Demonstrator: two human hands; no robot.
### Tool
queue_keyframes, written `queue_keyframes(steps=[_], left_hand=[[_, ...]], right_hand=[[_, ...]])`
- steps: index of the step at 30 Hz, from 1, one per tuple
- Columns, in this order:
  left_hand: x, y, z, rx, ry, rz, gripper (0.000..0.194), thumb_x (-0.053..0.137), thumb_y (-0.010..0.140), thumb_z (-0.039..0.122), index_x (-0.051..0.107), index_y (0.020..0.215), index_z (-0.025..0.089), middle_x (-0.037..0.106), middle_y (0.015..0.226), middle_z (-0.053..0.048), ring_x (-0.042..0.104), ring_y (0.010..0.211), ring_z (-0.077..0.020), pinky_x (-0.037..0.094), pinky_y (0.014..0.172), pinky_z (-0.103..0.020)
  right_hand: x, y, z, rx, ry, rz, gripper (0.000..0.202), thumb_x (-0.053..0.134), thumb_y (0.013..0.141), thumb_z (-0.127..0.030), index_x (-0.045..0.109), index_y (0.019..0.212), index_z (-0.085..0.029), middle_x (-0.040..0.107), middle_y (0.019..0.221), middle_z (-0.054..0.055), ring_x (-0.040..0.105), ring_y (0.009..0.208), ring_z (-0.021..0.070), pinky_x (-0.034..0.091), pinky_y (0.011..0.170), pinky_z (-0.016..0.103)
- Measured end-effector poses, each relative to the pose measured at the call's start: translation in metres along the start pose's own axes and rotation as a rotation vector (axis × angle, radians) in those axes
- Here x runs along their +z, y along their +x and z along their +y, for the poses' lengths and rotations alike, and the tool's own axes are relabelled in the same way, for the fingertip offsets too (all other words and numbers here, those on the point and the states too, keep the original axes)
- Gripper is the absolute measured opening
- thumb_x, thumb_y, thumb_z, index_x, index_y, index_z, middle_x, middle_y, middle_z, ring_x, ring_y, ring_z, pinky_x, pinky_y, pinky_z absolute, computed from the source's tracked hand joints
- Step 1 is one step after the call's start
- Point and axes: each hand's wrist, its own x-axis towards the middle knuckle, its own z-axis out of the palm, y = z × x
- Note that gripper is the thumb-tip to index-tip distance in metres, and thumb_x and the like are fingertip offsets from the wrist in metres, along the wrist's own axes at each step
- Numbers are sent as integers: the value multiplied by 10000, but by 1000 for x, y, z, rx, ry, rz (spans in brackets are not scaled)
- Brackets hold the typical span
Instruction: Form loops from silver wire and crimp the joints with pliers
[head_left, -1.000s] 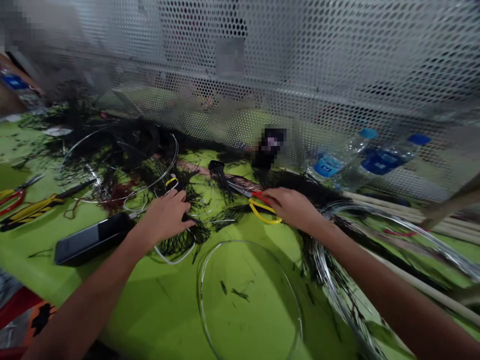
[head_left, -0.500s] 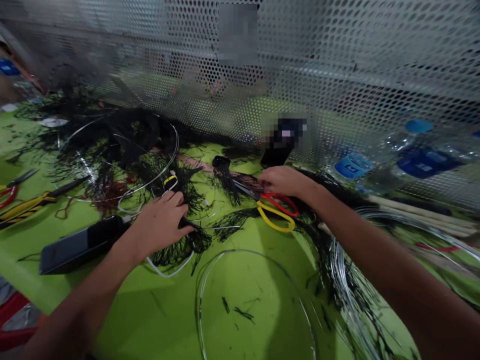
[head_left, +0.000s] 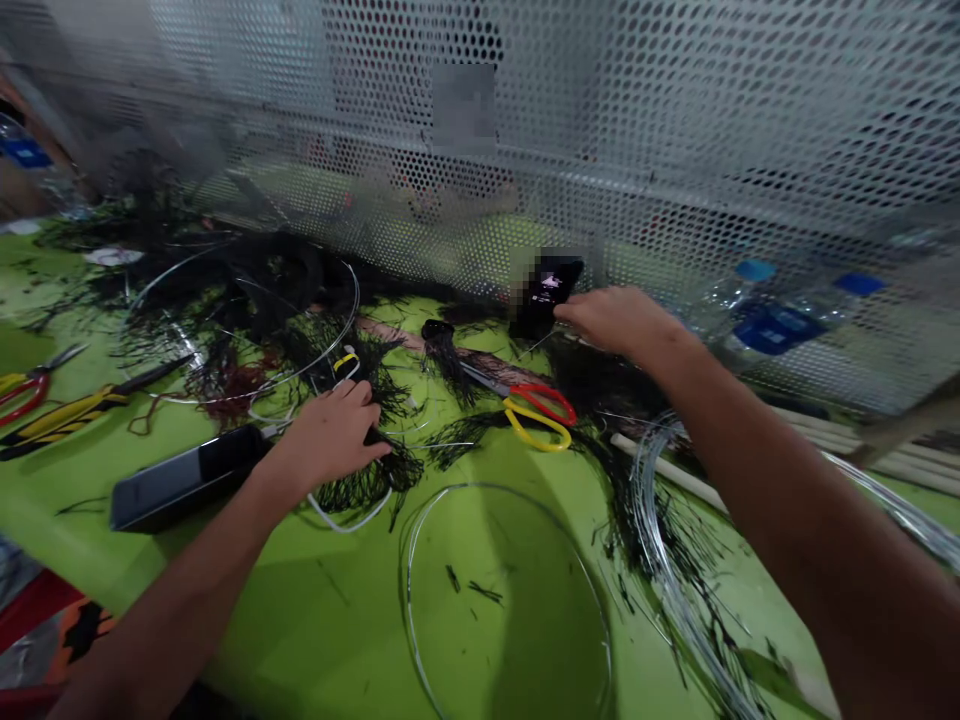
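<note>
My left hand is closed over a bundle of black strands, with a dark piece between thumb and fingers. Beside its fingertips is a yellow band. At the phone's lower right edge, my right hand has its fingers pinched together; a thin wire runs near the fingertips, and what they grip is too small to tell. Scissors with one red and one yellow handle lie between my hands, blades toward a black-tipped tuft.
A power bank with a white cable lies left, near pliers and other red-handled cutters. Clear wire coils and pale sticks lie right. Water bottles and a perforated metal panel stand behind the green table.
My right hand has moved from beside the scissors, up and right, to the phone. My left hand stays at the black strands. The whole view has shifted slightly.
</note>
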Motion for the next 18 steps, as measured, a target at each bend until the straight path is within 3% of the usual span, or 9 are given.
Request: queue_keyframes(steps=[3, 8, 11, 14, 15, 16, 18], left_hand=[[-1, -1, 0, 7, -17, 4, 383, 615, 943, 516, 721, 1025, 157, 602, 1157, -126, 562, 1191, -313, 522, 946, -409], [-3, -3, -2, 24, -43, 15, 389, 604, 947, 499, 732, 1068, 152, 609, 1180, -142, 593, 1159, -315, 513, 996, -424], [-9, -15, 3, 15, -51, 32, 428, 591, 974, 449, 684, 1283, 168, 570, 1319, -181, 595, 1218, -356, 477, 1064, -487], [-15, -43, 25, -9, -38, 119, 580, 560, 1003, 316, 449, 1561, 205, 363, 1572, -239, 341, 1498, -458, 321, 1189, -617], [-16, -56, 38, -9, -44, 215, 588, 542, 1012, 283, 416, 1583, 220, 294, 1627, -228, 238, 1554, -456, 267, 1220, -631], [-14, -70, 53, 46, -74, 304, 556, 504, 1035, 296, 416, 1580, 228, 276, 1651, -204, 224, 1569, -418, 244, 1243, -610], [-5, -97, 87, 248, -207, 351, 448, 458, 1063, 390, 532, 1472, 222, 458, 1555, -146, 443, 1448, -328, 352, 1207, -514]], right_hand=[[-22, -19, 9, 84, -17, 72, 244, 503, 973, -75, 731, 1058, -100, 759, 1034, 200, 662, 1022, 264, 409, 887, 410], [-59, -46, 16, 255, 43, 213, 349, 372, 1037, -98, 711, 1011, -17, 738, 1131, 224, 533, 1286, 255, 284, 1071, 471], [-71, -62, 10, 440, 182, 319, 360, 393, 1045, -195, 697, 1039, -2, 716, 1189, 256, 529, 1299, 292, 265, 1053, 530], [-73, -93, -10, 613, 443, 387, 312, 517, 1001, -269, 703, 1103, -41, 730, 1141, 248, 610, 1190, 330, 341, 986, 547], [-71, -108, -20, 629, 539, 379, 278, 554, 973, -266, 709, 1088, -66, 747, 1079, 224, 649, 1113, 318, 384, 957, 520], [-69, -126, -32, 617, 634, 355, 233, 578, 947, -252, 708, 1055, -90, 759, 1008, 193, 681, 1023, 293, 426, 924, 478], [-63, -168, -63, 556, 850, 293, 160, 558, 934, -235, 670, 992, -137, 760, 883, 131, 708, 844, 228, 494, 838, 387]])
